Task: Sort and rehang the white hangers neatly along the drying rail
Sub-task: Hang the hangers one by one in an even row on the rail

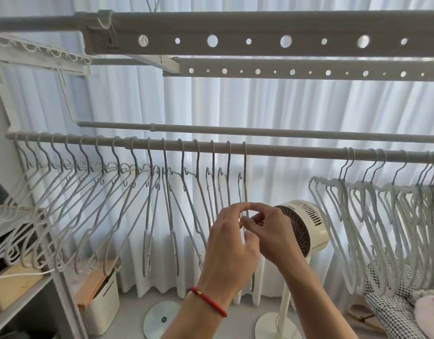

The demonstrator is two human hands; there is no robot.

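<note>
Below rail (260,151): both hands (250,231) pinch thin white wire hanger (244,182), hook over rail.

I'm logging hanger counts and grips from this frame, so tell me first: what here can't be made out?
- Head view: the right hanger bunch overlaps and runs off the right edge; no count possible.
- The left hand and right hand cover the lower part of the hanger they meet at; grip unclear.
- The fan label is too small.

White curtains (272,106) hang across the back. A white pedestal fan (306,228) stands on the floor before them, a lidded bin (102,302) stands to its left, and a houndstooth cushion (392,311) lies at the right.
</note>
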